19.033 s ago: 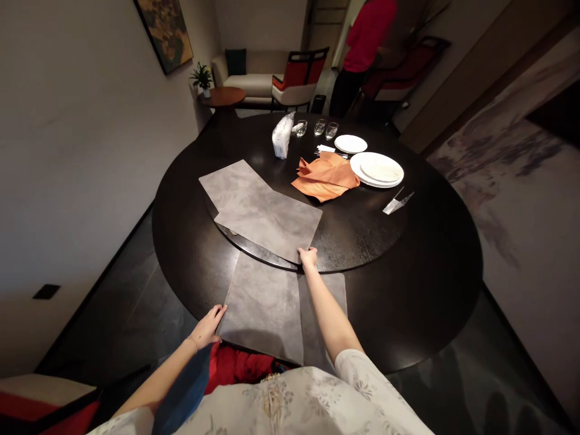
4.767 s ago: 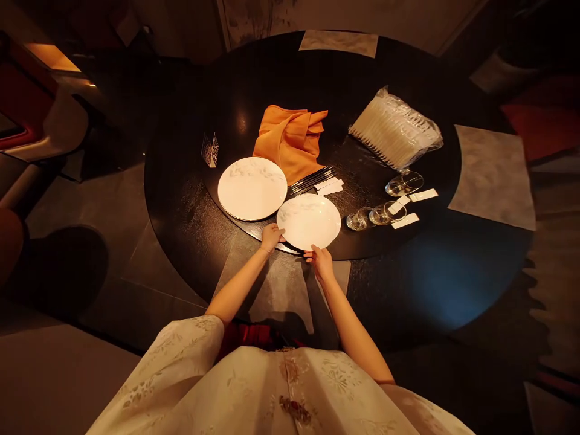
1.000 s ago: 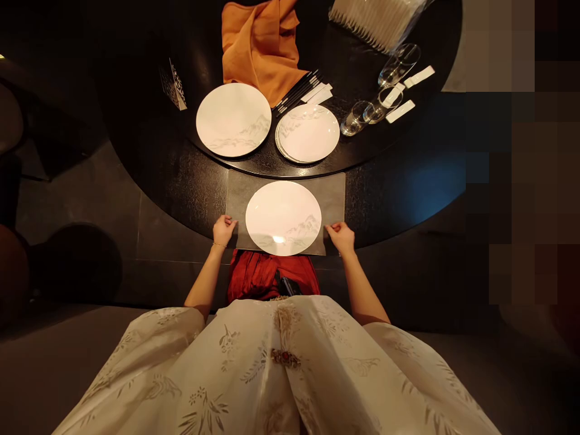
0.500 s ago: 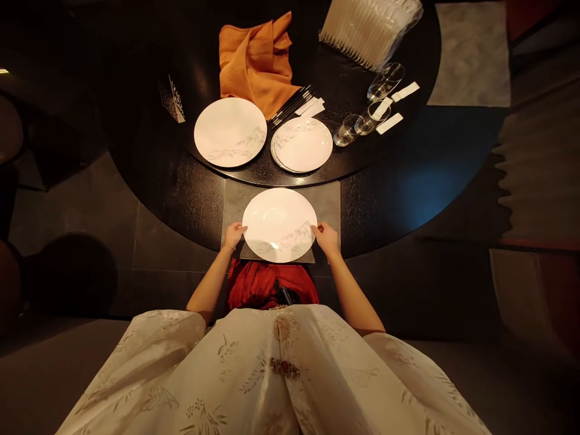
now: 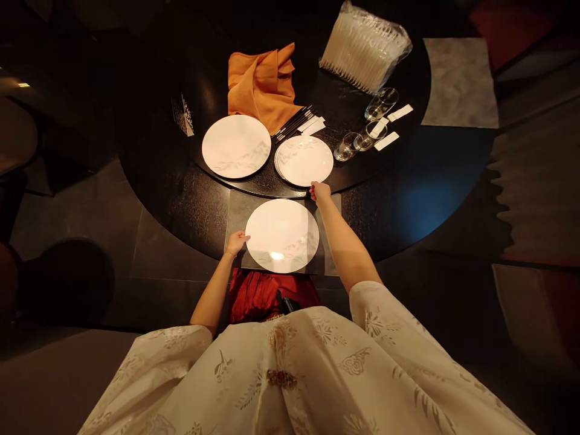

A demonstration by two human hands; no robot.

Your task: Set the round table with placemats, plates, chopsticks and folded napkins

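Note:
A large white dinner plate (image 5: 276, 232) with a grey landscape pattern lies on the grey placemat (image 5: 235, 208) in front of me. My left hand (image 5: 237, 241) is closed on its left rim, thumb on top. Farther forward, my right hand (image 5: 320, 192) pinches the near edge of a smaller white plate (image 5: 304, 160), the top one of a short stack. Its fingertips are partly hidden under that rim. Left of the stack sits another large plate (image 5: 236, 147).
Behind the plates lie an orange cloth napkin (image 5: 260, 81), black chopsticks (image 5: 293, 122) and white paper slips (image 5: 312, 125). To the right stand several glasses (image 5: 348, 147), and a plastic-wrapped white bundle (image 5: 362, 51) is behind them. A second placemat (image 5: 460, 83) covers the right side.
My right hand has let go of the large plate's right rim and moved forward to the small stack's near edge. My left hand stays at the large plate. The view has shifted slightly.

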